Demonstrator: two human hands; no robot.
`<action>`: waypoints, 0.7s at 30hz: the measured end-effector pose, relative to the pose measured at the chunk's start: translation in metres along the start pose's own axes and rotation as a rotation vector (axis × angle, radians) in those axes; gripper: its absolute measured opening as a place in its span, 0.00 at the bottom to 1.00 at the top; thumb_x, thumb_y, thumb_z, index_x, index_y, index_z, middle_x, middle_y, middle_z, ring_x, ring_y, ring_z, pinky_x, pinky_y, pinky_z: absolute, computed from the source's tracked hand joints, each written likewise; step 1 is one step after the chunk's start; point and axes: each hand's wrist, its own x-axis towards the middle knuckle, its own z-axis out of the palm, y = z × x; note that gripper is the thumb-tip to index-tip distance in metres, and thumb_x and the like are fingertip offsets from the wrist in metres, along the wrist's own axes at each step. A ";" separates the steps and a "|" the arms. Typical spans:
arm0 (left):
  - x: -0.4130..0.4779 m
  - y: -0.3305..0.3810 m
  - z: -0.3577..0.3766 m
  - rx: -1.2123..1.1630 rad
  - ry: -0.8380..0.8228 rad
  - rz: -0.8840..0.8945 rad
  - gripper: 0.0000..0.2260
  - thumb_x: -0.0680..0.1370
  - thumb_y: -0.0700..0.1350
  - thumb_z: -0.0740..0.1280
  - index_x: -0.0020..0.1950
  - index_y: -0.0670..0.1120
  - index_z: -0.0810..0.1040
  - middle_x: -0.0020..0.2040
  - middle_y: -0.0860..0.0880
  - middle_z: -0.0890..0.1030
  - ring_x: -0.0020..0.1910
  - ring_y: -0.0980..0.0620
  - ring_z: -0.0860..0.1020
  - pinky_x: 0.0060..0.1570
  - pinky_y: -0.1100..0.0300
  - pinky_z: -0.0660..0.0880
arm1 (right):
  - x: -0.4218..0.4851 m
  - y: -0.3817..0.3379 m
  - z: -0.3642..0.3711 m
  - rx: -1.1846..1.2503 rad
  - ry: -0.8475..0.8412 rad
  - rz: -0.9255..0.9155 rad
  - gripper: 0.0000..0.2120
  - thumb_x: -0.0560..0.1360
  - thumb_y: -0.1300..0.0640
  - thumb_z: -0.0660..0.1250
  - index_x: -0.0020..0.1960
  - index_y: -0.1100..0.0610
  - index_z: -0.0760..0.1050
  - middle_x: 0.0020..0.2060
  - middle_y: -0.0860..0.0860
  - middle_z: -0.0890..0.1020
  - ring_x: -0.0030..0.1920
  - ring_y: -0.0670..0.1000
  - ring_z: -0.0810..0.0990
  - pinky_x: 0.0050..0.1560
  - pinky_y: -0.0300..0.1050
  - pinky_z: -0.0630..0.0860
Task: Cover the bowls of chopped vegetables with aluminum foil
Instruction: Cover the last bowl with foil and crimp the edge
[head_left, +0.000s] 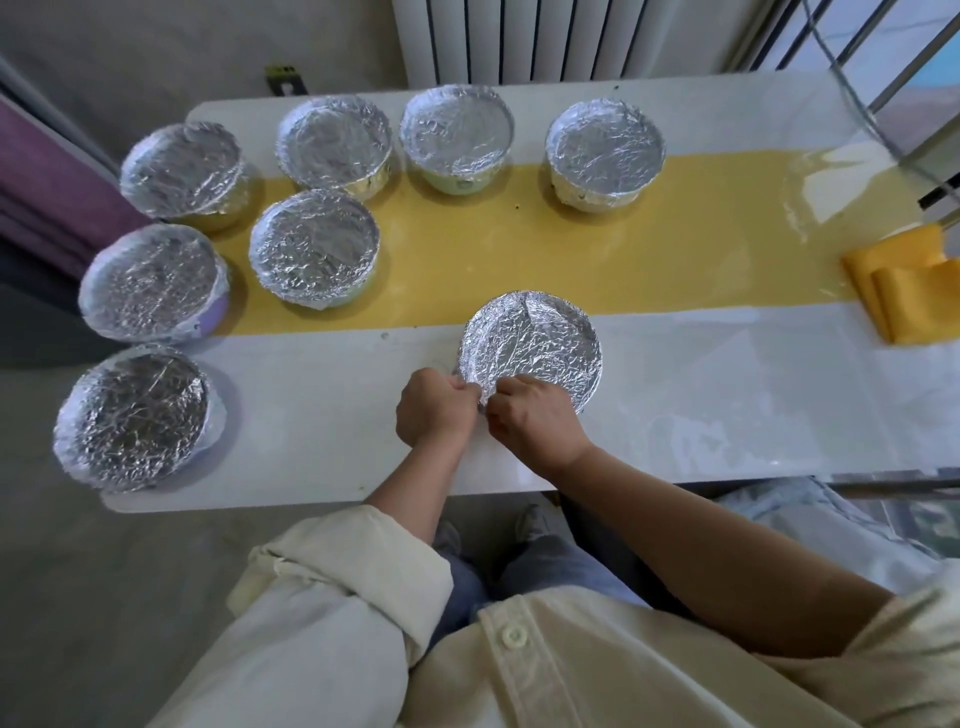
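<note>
Foil-covered bowl (532, 348) straddles the near edge of the yellow runner (597, 249), its rim away from the runner pinched by curled fingers of the left hand (436, 410) and right hand (535, 418); the fold probably wants pressing snug under the lip.

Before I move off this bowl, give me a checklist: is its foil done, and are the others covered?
1. Near round foil-covered bowl, top fully spanned: ok.
2. Its near rim tucked: cannot tell; the left hand and right hand pinch the foil there.
3. Raised fold across its top closed: cannot tell.
4. Seven other foil-wrapped bowls covered: ok.
5. Near bowl stands well onto the white table: ok.
</note>
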 end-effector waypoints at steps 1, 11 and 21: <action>0.000 -0.001 0.001 0.000 -0.005 0.000 0.11 0.70 0.55 0.72 0.44 0.49 0.86 0.41 0.49 0.85 0.44 0.44 0.83 0.40 0.59 0.73 | 0.000 0.000 -0.001 -0.001 0.000 -0.002 0.12 0.56 0.65 0.78 0.27 0.58 0.75 0.25 0.52 0.73 0.26 0.56 0.75 0.23 0.38 0.61; 0.003 0.004 -0.007 0.060 -0.007 0.013 0.05 0.68 0.45 0.72 0.40 0.45 0.84 0.39 0.47 0.84 0.40 0.43 0.82 0.37 0.60 0.72 | -0.003 0.004 0.003 0.003 0.012 -0.040 0.11 0.58 0.60 0.80 0.29 0.57 0.77 0.28 0.52 0.75 0.29 0.55 0.76 0.25 0.38 0.63; -0.001 -0.010 -0.009 -0.009 0.044 0.022 0.18 0.73 0.58 0.71 0.33 0.45 0.82 0.30 0.48 0.78 0.36 0.42 0.79 0.32 0.60 0.65 | -0.014 0.018 0.010 0.075 0.076 -0.066 0.14 0.72 0.57 0.59 0.29 0.58 0.74 0.28 0.52 0.74 0.31 0.56 0.75 0.24 0.46 0.71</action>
